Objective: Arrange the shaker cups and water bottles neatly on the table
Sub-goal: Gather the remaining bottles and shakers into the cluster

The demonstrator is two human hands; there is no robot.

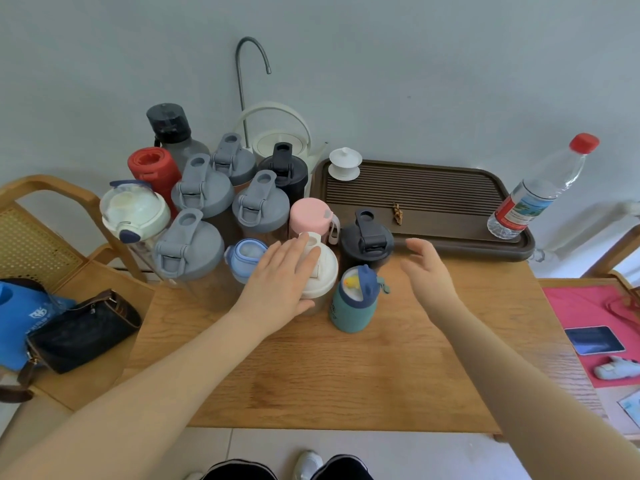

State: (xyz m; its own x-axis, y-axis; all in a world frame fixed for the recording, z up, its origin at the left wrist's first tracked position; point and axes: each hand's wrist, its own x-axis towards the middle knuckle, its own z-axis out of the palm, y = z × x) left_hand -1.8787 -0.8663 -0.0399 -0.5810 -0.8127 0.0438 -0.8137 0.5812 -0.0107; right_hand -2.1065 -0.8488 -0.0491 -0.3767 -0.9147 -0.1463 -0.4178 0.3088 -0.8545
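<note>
Several shaker cups and bottles crowd the back left of the wooden table (346,368). My left hand (280,282) lies flat over the white-lidded shaker cup (325,268), fingers spread, resting on its lid without gripping. My right hand (427,268) hovers open beside the black-lidded shaker cup (367,240) and above the teal bottle (353,303), touching neither. Close by stand a pink cup (310,216), a small blue-lidded bottle (244,256) and several grey-lidded shakers (188,249). A clear water bottle with a red cap (540,188) stands on the tea tray's right end.
A dark brown tea tray (433,195) fills the back right, holding a white lidded teacup (345,163). A white kettle (277,140) and a faucet pipe (242,81) stand at the wall. A chair with a black bag (83,330) sits left. A red mat with a phone (599,339) lies right.
</note>
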